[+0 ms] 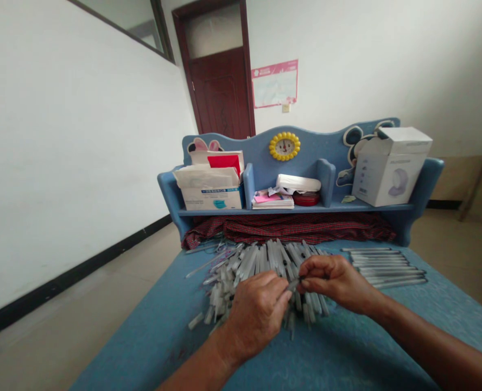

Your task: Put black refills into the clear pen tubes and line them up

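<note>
White walls meet a pale floor along a black baseboard. A dark-red door under a pale panel stands beyond the blue surface, whose raised shelf bears a yellow-rimmed clock. A pink-edged poster hangs beside the door.

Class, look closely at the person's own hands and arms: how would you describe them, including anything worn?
The left hand and right hand are both ungloved. The left forearm and right forearm are bare as far as the picture shows, with no sleeve, watch or bracelet in view. No ring can be made out, though some fingers are partly hidden.
</note>
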### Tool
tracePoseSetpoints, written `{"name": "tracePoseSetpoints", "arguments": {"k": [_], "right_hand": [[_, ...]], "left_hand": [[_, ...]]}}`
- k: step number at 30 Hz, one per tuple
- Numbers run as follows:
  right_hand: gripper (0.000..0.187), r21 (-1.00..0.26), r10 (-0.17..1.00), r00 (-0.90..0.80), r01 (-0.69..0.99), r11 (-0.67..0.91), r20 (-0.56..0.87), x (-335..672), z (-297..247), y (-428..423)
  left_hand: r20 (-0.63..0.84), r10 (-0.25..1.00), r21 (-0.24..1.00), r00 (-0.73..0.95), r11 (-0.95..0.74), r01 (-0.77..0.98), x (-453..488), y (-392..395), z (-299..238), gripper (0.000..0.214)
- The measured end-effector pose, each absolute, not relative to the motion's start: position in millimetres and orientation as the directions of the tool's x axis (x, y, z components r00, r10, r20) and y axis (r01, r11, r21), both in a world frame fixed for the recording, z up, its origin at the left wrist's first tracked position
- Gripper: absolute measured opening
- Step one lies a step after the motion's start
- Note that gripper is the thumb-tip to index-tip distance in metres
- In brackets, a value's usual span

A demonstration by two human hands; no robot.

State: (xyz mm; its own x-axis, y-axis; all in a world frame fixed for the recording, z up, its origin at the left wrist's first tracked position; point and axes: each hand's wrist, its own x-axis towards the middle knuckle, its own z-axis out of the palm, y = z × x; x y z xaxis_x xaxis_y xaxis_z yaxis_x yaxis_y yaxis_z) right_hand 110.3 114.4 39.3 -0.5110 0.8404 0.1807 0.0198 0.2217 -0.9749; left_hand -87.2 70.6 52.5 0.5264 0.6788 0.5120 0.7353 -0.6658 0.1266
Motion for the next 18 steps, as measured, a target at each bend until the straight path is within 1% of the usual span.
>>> {"name": "tracePoseSetpoints", "arguments": {"k": [4,9,18], "right_hand": [[0.016,-0.96,0.82,-0.537,0.062,0.273,0.198,111.1,40.4,113.9],[0.021,-0.956,0.804,-0.57,0.105,0.274,0.168,113.0,41.3,113.6],[0.041,-0.92,0.792,-0.594,0.215,0.327,0.143,112.1,44.8,110.8]], "left_hand": [[0.51,0.677,0.108,0.53,-0.662,0.742,-87.5,70.0,50.9,0.016],[0.5,0.669,0.077,0.551,-0.668,0.74,-86.9,70.7,50.0,0.015],[0.504,0.668,0.097,0.547,-0.673,0.733,-85.5,71.7,50.1,0.015]]}}
